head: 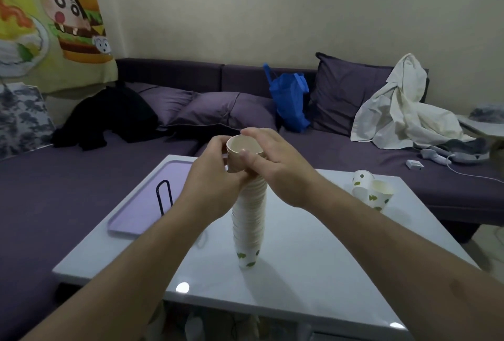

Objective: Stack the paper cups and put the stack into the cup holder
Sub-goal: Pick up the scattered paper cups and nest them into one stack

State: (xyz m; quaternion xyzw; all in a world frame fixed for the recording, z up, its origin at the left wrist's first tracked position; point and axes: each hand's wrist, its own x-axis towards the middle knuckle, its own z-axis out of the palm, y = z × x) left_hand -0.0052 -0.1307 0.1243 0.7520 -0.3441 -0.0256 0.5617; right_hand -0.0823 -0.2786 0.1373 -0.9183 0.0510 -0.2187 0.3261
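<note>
Head cam: both my hands wrap the top of the tall cup stack (pixel 248 220) standing mid-table (pixel 313 272), left hand (pixel 215 177) and right hand (pixel 275 166) gripping it. Loose cups (pixel 372 190) sit far right, wire cup holder (pixel 164 197) on the purple tray (pixel 131 220) left.

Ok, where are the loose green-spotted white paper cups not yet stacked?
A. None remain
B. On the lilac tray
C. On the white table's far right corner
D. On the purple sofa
C: the loose green-spotted white paper cups lie on the white table's far right corner, apart from the tall cup stack.
</note>
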